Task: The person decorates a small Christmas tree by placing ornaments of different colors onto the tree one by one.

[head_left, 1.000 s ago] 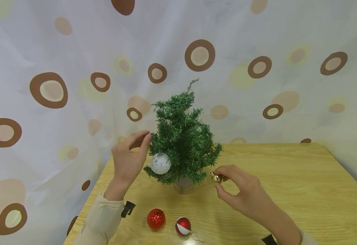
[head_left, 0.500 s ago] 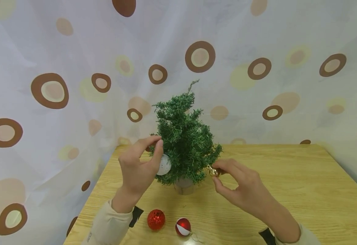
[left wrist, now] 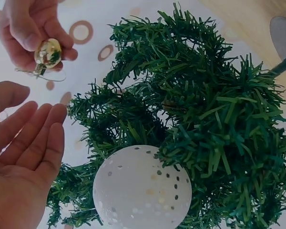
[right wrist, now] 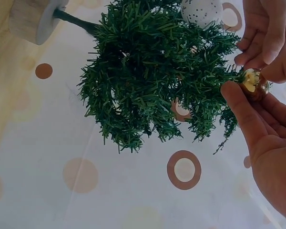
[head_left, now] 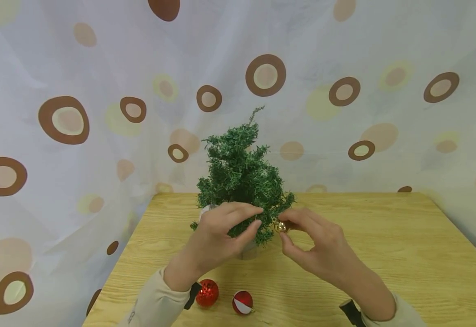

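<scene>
My right hand (head_left: 321, 240) pinches a small gold bauble (head_left: 280, 226) between thumb and fingers, at the right side of a small artificial Christmas tree (head_left: 242, 177). A thin string loop hangs off the bauble's cap in the left wrist view. In front of the tree my left hand (head_left: 221, 231) reaches rightward, holding nothing, its fingers lightly bent and the fingertips just left of the gold bauble. On the tree's left side hangs a white speckled bauble (left wrist: 142, 188), mostly hidden behind my left hand in the head view.
Near the table's (head_left: 385, 254) front lie a red glittery bauble (head_left: 207, 293) and a red-and-white bauble (head_left: 243, 302). The tree stands on a pale round base (right wrist: 35, 19). A patterned curtain (head_left: 324, 45) hangs behind and to the left of the table.
My left hand has left the white bauble's side and moved right across the tree's front toward the gold bauble. My right hand has shifted slightly left and up with the gold bauble.
</scene>
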`<act>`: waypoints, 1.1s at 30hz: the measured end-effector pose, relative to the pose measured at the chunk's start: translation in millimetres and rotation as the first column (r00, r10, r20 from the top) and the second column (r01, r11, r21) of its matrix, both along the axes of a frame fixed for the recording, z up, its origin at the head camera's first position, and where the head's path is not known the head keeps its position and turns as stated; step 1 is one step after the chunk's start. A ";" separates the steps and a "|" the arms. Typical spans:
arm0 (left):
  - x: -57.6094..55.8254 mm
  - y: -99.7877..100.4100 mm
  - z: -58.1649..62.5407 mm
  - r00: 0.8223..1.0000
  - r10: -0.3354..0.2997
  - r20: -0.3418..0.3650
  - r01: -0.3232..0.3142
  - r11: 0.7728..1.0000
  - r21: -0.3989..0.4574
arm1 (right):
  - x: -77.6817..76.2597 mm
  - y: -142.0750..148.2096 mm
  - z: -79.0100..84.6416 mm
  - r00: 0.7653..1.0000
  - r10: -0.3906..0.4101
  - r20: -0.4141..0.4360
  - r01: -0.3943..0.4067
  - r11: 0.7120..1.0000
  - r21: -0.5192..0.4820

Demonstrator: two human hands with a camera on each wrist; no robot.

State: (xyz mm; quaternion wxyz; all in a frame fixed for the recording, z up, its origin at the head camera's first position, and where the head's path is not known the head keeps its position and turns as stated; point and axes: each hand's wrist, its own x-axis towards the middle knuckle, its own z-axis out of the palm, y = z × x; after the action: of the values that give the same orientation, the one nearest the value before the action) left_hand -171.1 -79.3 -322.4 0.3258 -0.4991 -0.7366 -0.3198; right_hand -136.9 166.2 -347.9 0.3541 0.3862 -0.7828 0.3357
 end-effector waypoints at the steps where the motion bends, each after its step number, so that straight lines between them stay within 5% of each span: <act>1: 0.3 0.9 0.2 1.000 -0.006 0.009 0.006 1.000 -0.020 | 0.0 -0.4 0.3 1.000 0.008 -0.004 -0.008 1.000 -0.002; 8: -1.0 6.7 -0.8 1.000 0.002 0.026 0.001 0.992 -0.128 | 2.2 -1.8 2.2 1.000 0.025 -0.013 -0.025 1.000 0.001; 17: -3.2 11.8 -4.7 0.999 0.035 0.018 -0.032 0.988 -0.151 | 4.6 -3.4 4.7 0.999 0.038 -0.032 -0.038 0.999 0.012; 33: -4.3 10.6 0.8 0.997 0.079 -0.024 -0.080 0.997 -0.013 | -0.4 -4.1 -7.9 0.999 0.043 0.022 -0.043 0.999 0.003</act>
State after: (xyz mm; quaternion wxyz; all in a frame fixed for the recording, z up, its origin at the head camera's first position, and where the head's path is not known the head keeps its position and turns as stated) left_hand -175.4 -68.7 -321.6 0.3432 -0.4753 -0.7543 -0.2957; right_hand -137.4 162.1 -355.7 0.3377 0.3998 -0.7787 0.3460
